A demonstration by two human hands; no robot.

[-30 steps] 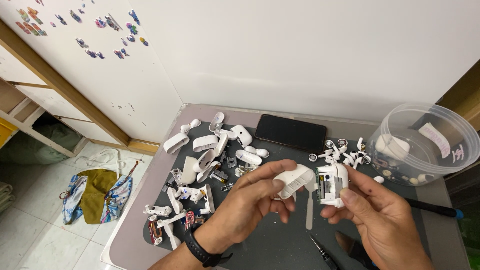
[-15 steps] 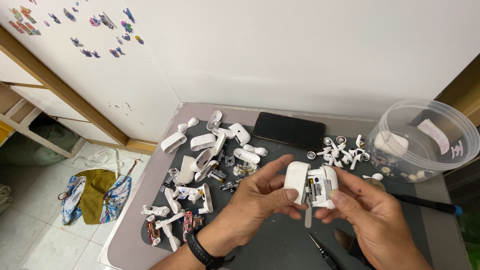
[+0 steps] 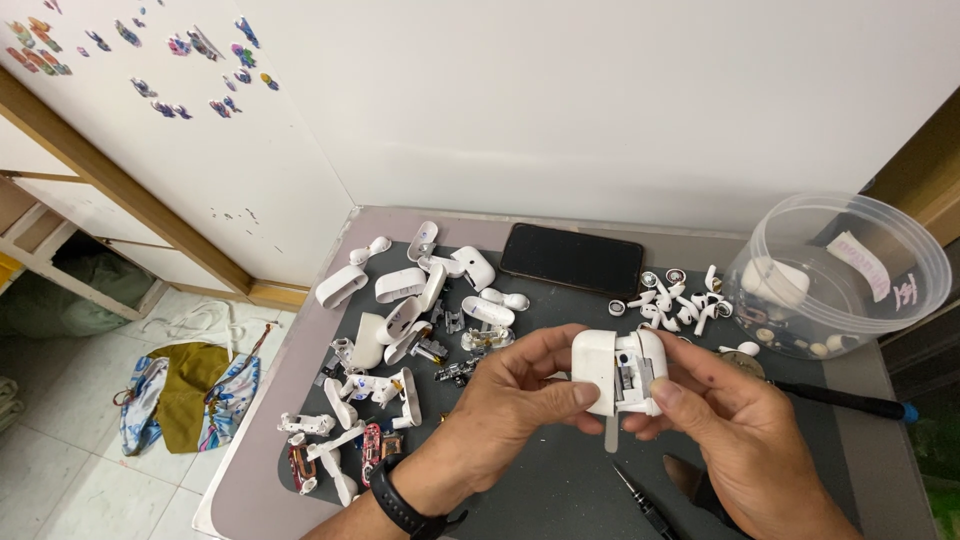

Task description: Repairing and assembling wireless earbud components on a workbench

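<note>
Both hands grip one small white case, held up over the dark mat near the middle of the counter; the left hand pinches the left shell with thumb on its front face, while the right hand closes thumb and fingers round the right side, so the opened middle with its small circuit parts faces up to the camera, probably to keep the insides in sight. Each hand is closed tight on the case, none spread wide. A thin pale strip hangs from the case's underside. A black watch sits on the left wrist. To the left of the hands, many white shell pieces and tiny boards lie scattered on the mat, within easy reach. Behind them a black phone lies flat, screen dark. A heap of white earbuds sits just beside a clear round tub that holds more small parts. A screwdriver lies to the right, and another tool tip shows below the hands
</note>
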